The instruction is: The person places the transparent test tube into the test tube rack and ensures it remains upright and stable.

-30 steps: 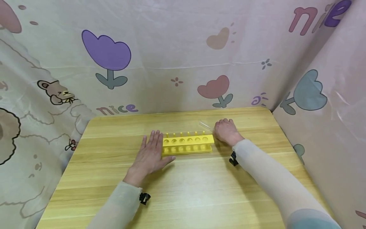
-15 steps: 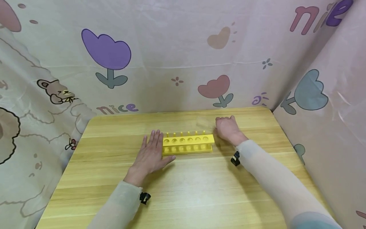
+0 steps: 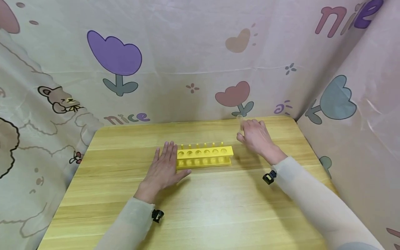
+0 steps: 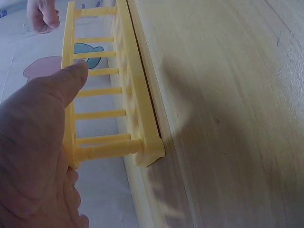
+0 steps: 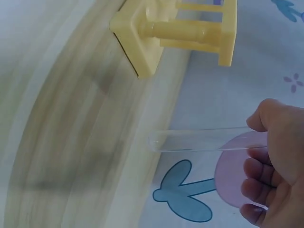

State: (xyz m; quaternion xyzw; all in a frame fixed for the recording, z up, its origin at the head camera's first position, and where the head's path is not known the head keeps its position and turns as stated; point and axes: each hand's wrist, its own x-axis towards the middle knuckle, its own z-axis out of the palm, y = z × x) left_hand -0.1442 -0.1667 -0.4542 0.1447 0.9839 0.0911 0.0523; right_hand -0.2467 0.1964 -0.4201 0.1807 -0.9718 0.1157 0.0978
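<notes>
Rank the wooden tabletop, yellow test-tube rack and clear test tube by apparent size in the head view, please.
Largest: wooden tabletop
Next: yellow test-tube rack
Smallest: clear test tube, partly hidden

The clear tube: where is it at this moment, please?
The right wrist view shows the clear tube held by the right hand; in the head view it is right of the yellow rack, apart from it.
</notes>
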